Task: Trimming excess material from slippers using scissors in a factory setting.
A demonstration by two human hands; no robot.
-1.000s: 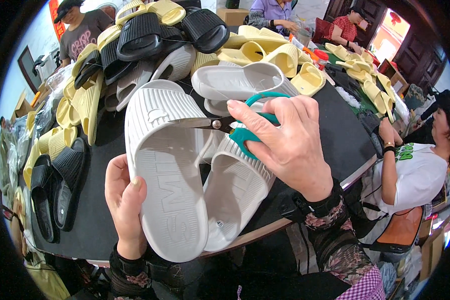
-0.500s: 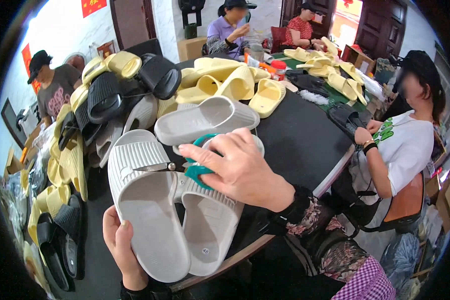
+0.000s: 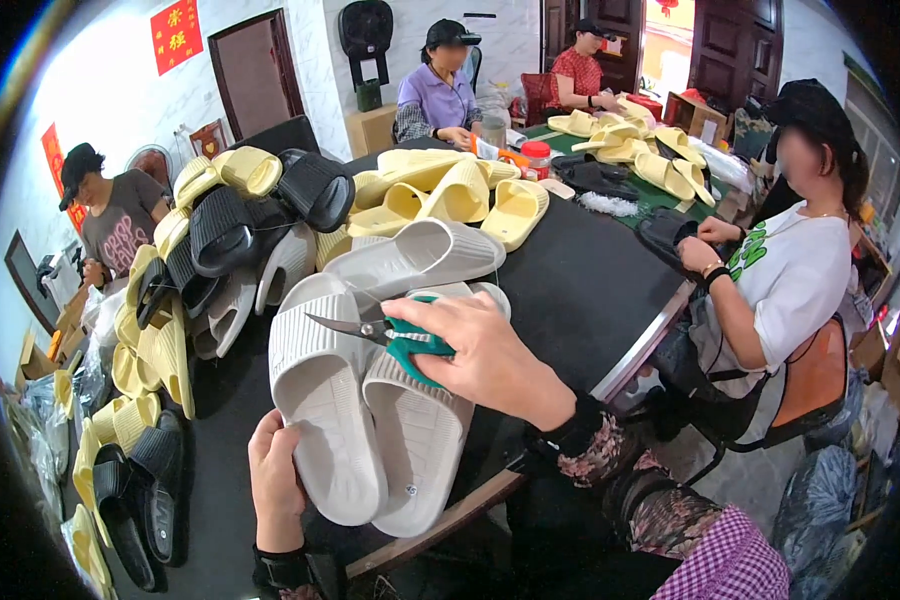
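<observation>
With our left hand (image 3: 278,475) we hold the left grey slide sandal (image 3: 328,440) by its outer edge, the thumb at the rim of the sole and the fingers mostly hidden. This sandal is at the near edge of the black table (image 3: 580,285), and the right grey slide sandal (image 3: 415,440) is just beside it. Our right hand (image 3: 490,360) is closed around the teal-handled scissors (image 3: 372,331). Their slim blades are over the ribbed strap (image 3: 295,345) of the left sandal; they look narrow, but we cannot tell if they touch it. In our judgement, we should lay the blades flat and use only the tips, because such a soft-looking strap could be nicked easily. Our left thumb is well apart from the blades, which seems a safe place for it.
</observation>
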